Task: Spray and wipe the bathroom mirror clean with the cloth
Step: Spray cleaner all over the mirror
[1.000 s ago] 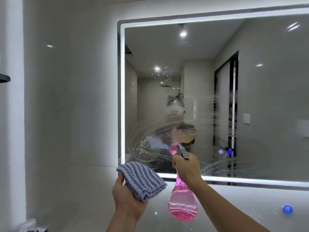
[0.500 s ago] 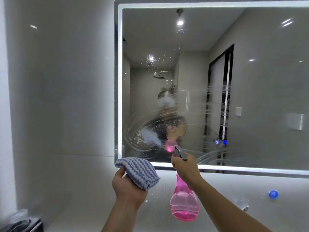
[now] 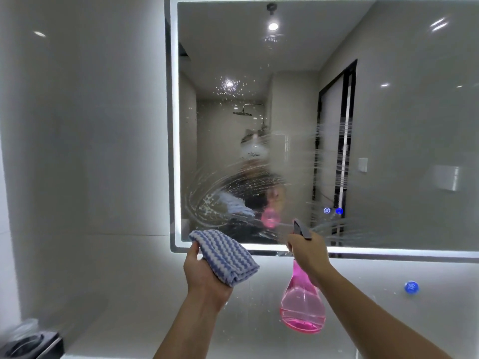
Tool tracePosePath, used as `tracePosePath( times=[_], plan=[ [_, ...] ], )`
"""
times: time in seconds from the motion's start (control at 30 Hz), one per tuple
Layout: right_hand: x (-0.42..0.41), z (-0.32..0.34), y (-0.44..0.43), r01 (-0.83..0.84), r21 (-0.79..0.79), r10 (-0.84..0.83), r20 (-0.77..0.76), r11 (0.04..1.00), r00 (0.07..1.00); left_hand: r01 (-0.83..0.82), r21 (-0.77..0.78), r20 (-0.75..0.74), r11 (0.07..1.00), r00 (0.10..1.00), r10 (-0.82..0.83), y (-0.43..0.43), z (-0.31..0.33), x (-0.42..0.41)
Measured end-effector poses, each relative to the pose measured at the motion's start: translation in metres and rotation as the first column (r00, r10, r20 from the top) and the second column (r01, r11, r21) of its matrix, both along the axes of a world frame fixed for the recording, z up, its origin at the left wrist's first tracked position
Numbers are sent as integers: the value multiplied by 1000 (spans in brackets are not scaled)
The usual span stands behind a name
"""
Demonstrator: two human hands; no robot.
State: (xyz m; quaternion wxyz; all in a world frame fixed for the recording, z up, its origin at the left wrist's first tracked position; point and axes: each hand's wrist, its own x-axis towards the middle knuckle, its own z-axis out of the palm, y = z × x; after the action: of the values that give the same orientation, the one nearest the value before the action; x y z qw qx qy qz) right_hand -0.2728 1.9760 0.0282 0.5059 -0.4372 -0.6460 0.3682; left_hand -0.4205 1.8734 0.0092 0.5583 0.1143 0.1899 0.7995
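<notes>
A large wall mirror (image 3: pixel 388 125) with a lit white border fills the upper right. Wet swirled streaks and droplets cover its lower left glass. My left hand (image 3: pixel 204 273) holds a folded blue-and-white striped cloth (image 3: pixel 224 255) just below the mirror's lower left corner, apart from the glass. My right hand (image 3: pixel 308 252) grips the neck and grey trigger of a pink spray bottle (image 3: pixel 302 304), its nozzle pointing up at the lower mirror. Pink liquid sits in the bottle's bottom.
Grey tiled wall (image 3: pixel 90 138) lies left of the mirror and below it. A small blue round object (image 3: pixel 411 287) sits at the lower right. Two lit touch buttons (image 3: pixel 333 210) glow on the mirror. A dark bin with a clear bag (image 3: pixel 28 340) is at bottom left.
The view has shifted so the mirror sits higher and larger in frame. Both hands stay below the mirror's lower edge, holding the cloth and the bottle as before.
</notes>
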Motion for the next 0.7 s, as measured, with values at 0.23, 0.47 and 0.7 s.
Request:
tracePosePath(
  times=[0.23,0.47,0.7],
  plan=[
    [37,-7,3,112,-44,-113,-16,993,993,43,-11,-5,999,999,-43,13,-1,21],
    [60,10,9,130,66,-126,-59,989,990,59,-17,-23,998,998,-59,23,2,41],
    [69,58,14,44,122,-28,-131,992,991,20,92,-84,996,996,-12,41,38,50]
  ],
)
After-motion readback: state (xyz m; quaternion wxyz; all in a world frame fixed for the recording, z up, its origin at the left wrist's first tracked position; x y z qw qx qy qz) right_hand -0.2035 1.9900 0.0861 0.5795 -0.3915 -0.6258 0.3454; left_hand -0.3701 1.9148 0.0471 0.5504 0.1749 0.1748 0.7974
